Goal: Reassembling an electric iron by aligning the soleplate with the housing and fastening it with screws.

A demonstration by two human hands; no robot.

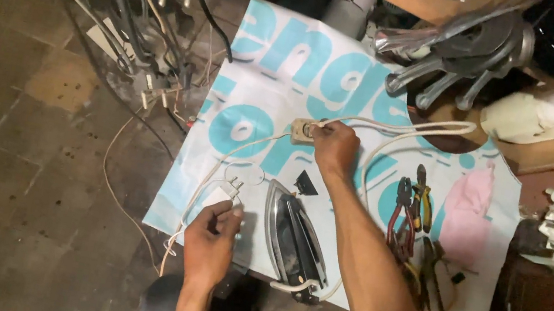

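The left hand (210, 238) pinches a white plug (232, 190), its pins free and well apart from the extension socket (302, 130) that the right hand (335, 147) grips – so the connection is not yet made. Between both arms, the iron (293, 241) lies on the printed sheet (277, 65), pliers (413, 201) beside it.

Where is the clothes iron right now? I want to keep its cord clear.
In the head view the iron lies on the printed sheet, low and central, between the left hand and the right forearm, left of the pliers.
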